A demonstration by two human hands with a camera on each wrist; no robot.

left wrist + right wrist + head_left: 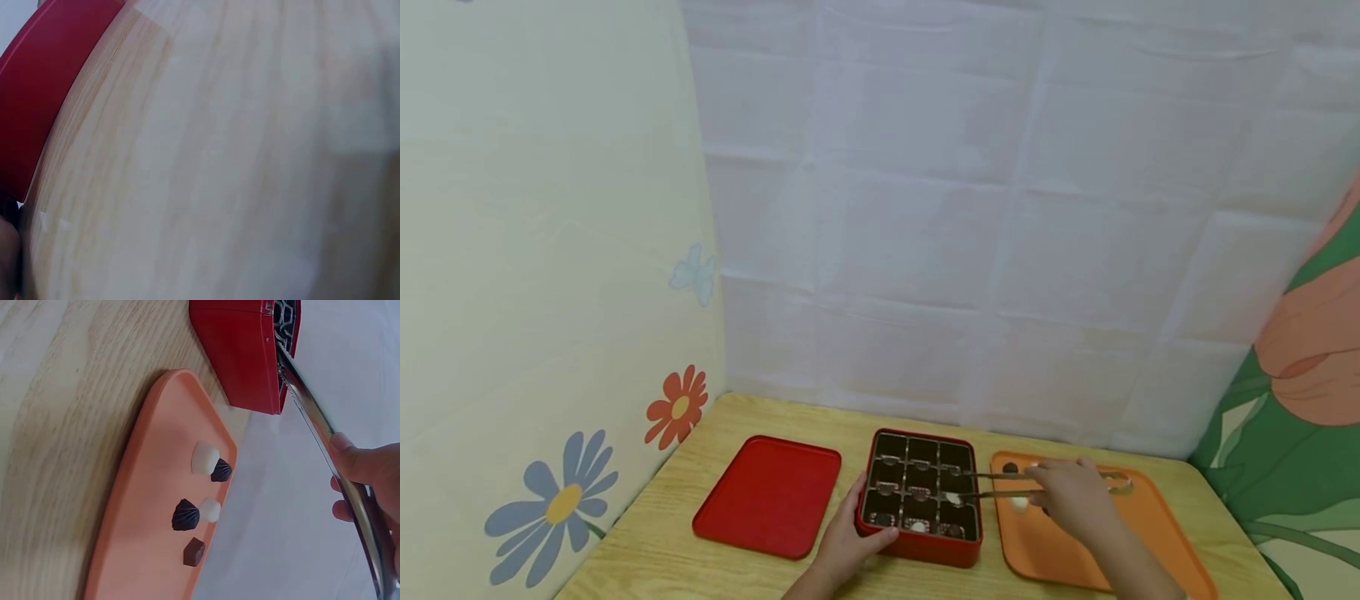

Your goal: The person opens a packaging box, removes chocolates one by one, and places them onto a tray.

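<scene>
A red box (925,546) with a black divided insert stands on the table. My left hand (850,542) holds its front left corner, thumb over the front rim and fingers along the left side. Metal tongs (314,409) are gripped in my right hand (1078,500), their arms apart and tips inside the box on its right side. At the lower tip sits a white piece (953,499), in a right-hand compartment; whether the tongs touch it I cannot tell. Along the front row are another white piece (918,527) and dark pieces (952,530). The left wrist view barely shows the hand.
To the right lies an orange tray (147,481) with a white candy (205,457), dark ridged candies (185,515) and a brown one (194,552) on it. A flat red lid (767,496) rests left of the box. Hanging cloths border the table at the back and sides.
</scene>
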